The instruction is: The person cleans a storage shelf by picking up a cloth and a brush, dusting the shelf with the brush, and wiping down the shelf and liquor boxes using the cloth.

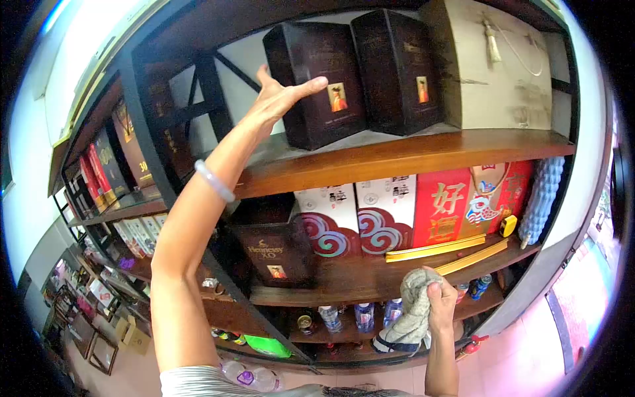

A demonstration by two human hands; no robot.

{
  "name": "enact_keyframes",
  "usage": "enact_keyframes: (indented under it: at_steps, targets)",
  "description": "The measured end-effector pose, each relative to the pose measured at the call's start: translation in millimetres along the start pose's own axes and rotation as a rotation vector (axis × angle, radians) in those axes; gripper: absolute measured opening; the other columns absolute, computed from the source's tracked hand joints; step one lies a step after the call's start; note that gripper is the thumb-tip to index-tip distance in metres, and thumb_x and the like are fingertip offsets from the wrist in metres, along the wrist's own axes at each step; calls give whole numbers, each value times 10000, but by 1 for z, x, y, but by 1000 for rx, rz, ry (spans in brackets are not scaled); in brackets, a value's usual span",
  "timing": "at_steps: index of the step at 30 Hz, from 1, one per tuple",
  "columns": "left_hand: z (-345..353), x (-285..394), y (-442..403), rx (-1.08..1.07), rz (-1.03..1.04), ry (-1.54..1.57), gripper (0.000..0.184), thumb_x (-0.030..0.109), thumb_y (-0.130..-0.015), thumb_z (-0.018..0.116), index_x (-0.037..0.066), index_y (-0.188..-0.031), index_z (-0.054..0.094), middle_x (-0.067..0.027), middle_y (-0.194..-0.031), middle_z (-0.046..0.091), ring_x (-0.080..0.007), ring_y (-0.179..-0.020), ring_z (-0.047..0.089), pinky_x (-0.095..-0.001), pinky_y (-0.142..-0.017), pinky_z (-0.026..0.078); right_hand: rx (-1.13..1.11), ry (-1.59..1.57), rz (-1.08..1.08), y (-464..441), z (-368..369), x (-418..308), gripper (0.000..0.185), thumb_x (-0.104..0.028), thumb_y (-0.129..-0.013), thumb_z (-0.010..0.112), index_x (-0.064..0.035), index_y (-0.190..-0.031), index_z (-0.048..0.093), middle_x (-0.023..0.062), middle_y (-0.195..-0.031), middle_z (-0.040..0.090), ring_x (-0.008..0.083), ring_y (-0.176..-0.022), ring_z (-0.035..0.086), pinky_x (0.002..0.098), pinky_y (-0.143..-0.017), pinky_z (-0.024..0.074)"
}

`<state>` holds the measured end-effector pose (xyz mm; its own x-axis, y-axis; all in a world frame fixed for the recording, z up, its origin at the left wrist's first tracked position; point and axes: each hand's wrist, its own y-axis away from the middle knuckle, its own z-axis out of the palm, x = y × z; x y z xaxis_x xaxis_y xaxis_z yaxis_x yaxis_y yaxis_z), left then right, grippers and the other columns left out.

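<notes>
Dark box (321, 56) at the left hand (276, 102), gray cloth (411, 308) in the right hand (442, 301)

A wooden shelf (370, 157) runs below the left hand and above the right. On it, the dark box stands just beside the left hand, which is wide open, thumb and fingers splayed; I cannot tell whether it touches. The cloth hangs bunched from the right hand, its fingers curled firmly around it. Yellow strips (436, 249) lie just above that hand, a tape measure (508, 225) farther up and right.
</notes>
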<state>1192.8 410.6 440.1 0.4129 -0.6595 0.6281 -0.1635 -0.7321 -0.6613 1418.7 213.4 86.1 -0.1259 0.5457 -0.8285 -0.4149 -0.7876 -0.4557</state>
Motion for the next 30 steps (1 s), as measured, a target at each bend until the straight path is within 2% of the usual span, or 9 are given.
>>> enact_keyframes:
  at_steps: [4, 5, 6, 8, 12, 16, 20, 28, 30]
  targets:
    - [17, -2, -29, 55, -12, 123, 1428, 514, -532, 840, -119, -1343, -151, -378, -1338, 259, -417, -1272, 338, -447, -1099, 246, 38, 48, -10, 11, -14, -14, 542, -398, -846, 642, 67, -1121, 594, 108, -1018, 636, 165, -948, 569, 309, -883, 429]
    - [17, 6, -29, 89, -93, 159, 1425, 467, -550, 847, -160, -1295, -194, -375, -1326, 277, -411, -1193, 438, -411, -1041, 359, 38, 77, -11, 14, -17, -16, 544, -400, -846, 641, 68, -1121, 594, 107, -1012, 638, 166, -944, 571, 309, -879, 431]
    - [21, 1, -37, 125, -153, 239, 1219, 407, -598, 828, -207, -1312, 55, -334, -1247, 422, -368, -1056, 559, -378, -925, 469, 35, 106, -8, 18, -20, -18, 546, -402, -846, 640, 68, -1120, 594, 106, -1006, 640, 167, -940, 574, 309, -876, 434]
    - [12, -25, -59, 0, -116, 319, 1060, 317, -577, 831, -254, -1242, 236, -364, -1146, 492, -344, -1037, 572, -323, -832, 510, 18, 153, 17, 25, -25, -20, 568, -428, -838, 639, 63, -1119, 596, 112, -1016, 639, 174, -946, 574, 311, -874, 434]
    - [17, -24, -50, 237, -12, 511, 625, 292, -631, 786, -176, -986, 574, -249, -976, 633, -277, -880, 636, -322, -800, 515, 7, 238, 10, 29, -30, -20, 598, -469, -823, 640, 53, -1111, 605, 120, -1020, 639, 186, -957, 576, 313, -870, 432]
    - [-1, 0, -17, 215, 8, 705, 484, 269, -777, 676, -38, -1123, 534, -174, -1052, 600, -294, -929, 614, -386, -869, 480, -7, 241, 31, 36, -33, -13, 581, -457, -826, 636, 51, -1105, 609, 115, -1009, 643, 183, -955, 578, 314, -870, 432]
    - [-24, 22, 19, 215, -134, 941, 453, 295, -770, 682, 54, -1131, 554, -135, -1057, 610, -287, -1006, 577, -506, -894, 438, -65, 263, 78, 36, -26, -5, 554, -431, -833, 629, 51, -1106, 608, 120, -1010, 647, 183, -959, 583, 315, -878, 431]
    - [-59, 42, 59, 249, 194, 839, 340, 259, -794, 690, 46, -1052, 622, -79, -979, 655, -228, -870, 631, -365, -839, 500, -143, 331, 50, 32, -7, -5, 518, -412, -849, 598, 23, -1130, 603, 132, -999, 648, 190, -966, 584, 316, -884, 431]
    - [-61, 47, 66, 64, 224, 941, 340, 244, -827, 651, 18, -1079, 614, -109, -1048, 650, -248, -926, 634, -380, -868, 496, -86, 352, -12, 34, -3, -18, 511, -404, -862, 587, 24, -1142, 597, 113, -1001, 648, 179, -954, 581, 313, -882, 433]
